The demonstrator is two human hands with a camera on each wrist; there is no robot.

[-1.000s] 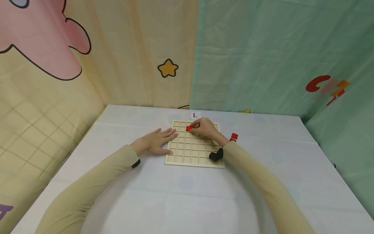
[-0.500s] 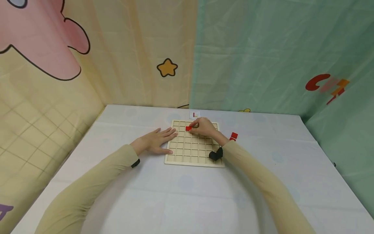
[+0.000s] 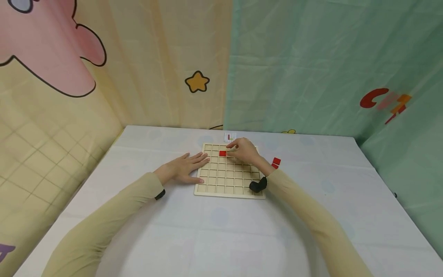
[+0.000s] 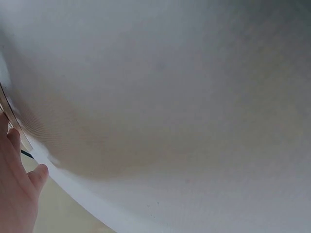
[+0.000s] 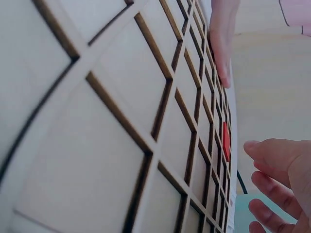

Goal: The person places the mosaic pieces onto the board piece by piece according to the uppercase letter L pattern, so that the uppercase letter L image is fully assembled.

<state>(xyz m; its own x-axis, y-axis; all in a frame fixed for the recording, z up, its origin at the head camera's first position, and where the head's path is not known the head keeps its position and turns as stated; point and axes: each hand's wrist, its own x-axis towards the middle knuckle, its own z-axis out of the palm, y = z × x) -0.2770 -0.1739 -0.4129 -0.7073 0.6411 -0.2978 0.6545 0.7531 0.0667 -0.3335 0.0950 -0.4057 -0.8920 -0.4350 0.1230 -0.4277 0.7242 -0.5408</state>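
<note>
Hands both relaxed: left hand (image 3: 187, 166) steadies unlabelled board (image 3: 221, 181), right hand (image 3: 244, 150) beside red tile (image 3: 222, 153).

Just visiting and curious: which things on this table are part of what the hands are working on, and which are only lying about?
In use:
- wooden grid board
- red tile lying in a board cell
- right hand, fingers by that tile
- left hand, flat on the board's left edge
- spare red tiles beside the board

Lying about:
- small pattern card behind the board
- tablecloth
- cartoon backdrop
</note>
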